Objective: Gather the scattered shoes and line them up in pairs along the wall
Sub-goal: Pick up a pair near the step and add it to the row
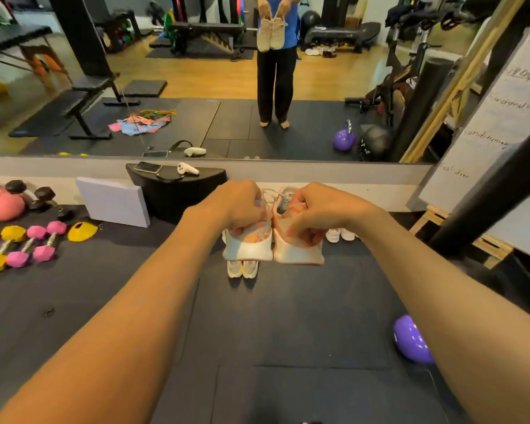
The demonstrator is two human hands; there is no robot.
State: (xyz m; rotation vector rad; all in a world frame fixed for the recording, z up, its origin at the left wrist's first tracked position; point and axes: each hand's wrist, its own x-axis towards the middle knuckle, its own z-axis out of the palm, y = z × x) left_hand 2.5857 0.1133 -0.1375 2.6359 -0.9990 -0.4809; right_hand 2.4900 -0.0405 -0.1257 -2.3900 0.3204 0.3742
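Left hand (239, 206) grips 1 pink-and-white shoe (248, 247) and right hand (315, 212) grips its mate (299, 250), fingers curled at the collars. Shoes are touching, long axes toward 12 o'clock, where the wall (334, 172) lies. Both hands judged equally near.

The left hand (239, 206) and right hand (315, 209) cover the uppers of the pair of white-and-orange mesh sneakers (248, 250), which hides the far ends of a small white pair of shoes (242, 269). The right wrist partly hides a second white pair (340, 234), and the forearm part of the purple kettlebell (409, 339). The pink kettlebell (0, 206) is cropped at the left edge. The handwriting on the white board (499, 117) is mostly too blurred to read.
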